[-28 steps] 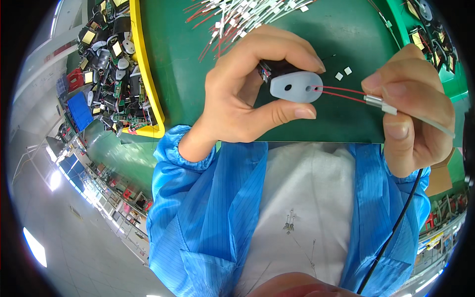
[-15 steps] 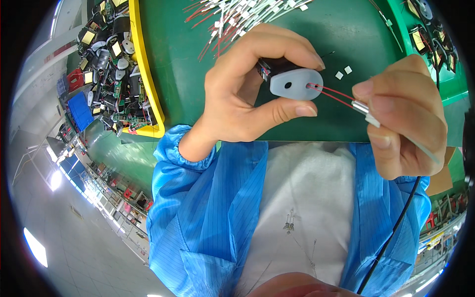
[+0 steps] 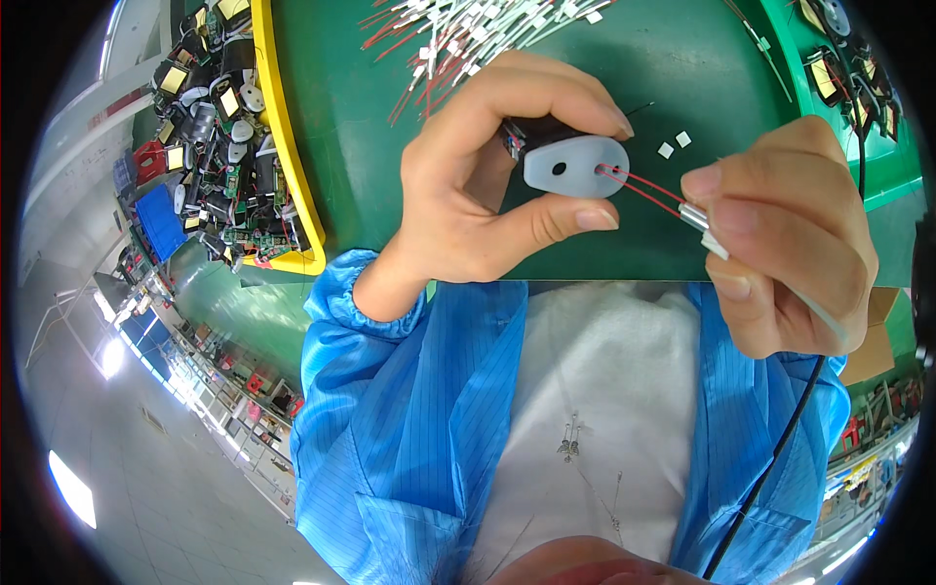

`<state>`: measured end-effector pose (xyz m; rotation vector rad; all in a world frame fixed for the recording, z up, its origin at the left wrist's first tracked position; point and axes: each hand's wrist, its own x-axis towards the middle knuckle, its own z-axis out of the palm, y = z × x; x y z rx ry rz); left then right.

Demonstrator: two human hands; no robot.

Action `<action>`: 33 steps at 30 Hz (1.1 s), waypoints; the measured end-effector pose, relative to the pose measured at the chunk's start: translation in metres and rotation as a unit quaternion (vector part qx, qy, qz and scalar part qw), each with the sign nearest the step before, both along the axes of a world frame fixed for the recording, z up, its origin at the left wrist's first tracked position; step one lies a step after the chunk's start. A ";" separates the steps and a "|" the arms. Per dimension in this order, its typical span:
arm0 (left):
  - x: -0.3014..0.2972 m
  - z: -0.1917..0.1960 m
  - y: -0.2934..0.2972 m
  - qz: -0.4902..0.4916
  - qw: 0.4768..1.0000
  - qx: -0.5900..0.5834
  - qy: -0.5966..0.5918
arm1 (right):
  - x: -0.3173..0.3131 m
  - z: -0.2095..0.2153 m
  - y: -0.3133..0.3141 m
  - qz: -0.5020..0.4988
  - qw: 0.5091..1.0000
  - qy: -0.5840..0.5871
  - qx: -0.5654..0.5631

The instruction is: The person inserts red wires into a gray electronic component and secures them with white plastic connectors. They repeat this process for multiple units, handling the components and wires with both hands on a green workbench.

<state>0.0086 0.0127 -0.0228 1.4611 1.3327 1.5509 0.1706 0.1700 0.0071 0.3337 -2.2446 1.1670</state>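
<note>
Between its curled fingers and thumb, my left hand (image 3: pixel 487 175) grips a small black device with a light grey oval end cap (image 3: pixel 585 168). The cap has a dark hole at its left and smaller holes at its right. Two thin red wires (image 3: pixel 643 187) run from the right holes to a silver metal cylinder (image 3: pixel 693 215) with a white tab (image 3: pixel 716 244) beside it. My right hand (image 3: pixel 790 234) is closed on this wired part, pinching it between thumb and fingers. A pale sleeve trails below those fingers.
A yellow bin (image 3: pixel 292 146) at left holds many similar devices. Loose red-and-white wire leads (image 3: pixel 478 39) lie in a pile at the top of the green table (image 3: pixel 370 195). Two small white squares (image 3: pixel 675 144) lie near my right hand. A green tray (image 3: pixel 882 175) with more devices stands at right.
My right hand has shifted slightly left with the wired part, nearer the cap. The device in my left hand has moved a little left.
</note>
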 end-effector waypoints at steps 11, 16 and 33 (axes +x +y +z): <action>0.001 -0.001 -0.001 0.013 1.000 0.009 -0.010 | -0.002 0.002 -0.008 -0.032 0.999 0.005 -0.025; 0.002 -0.002 -0.001 0.017 1.000 0.005 -0.012 | -0.002 0.002 -0.011 -0.041 0.998 0.004 -0.037; 0.004 -0.002 -0.001 0.019 1.000 0.004 -0.008 | 0.000 0.000 -0.004 -0.004 1.000 0.014 -0.011</action>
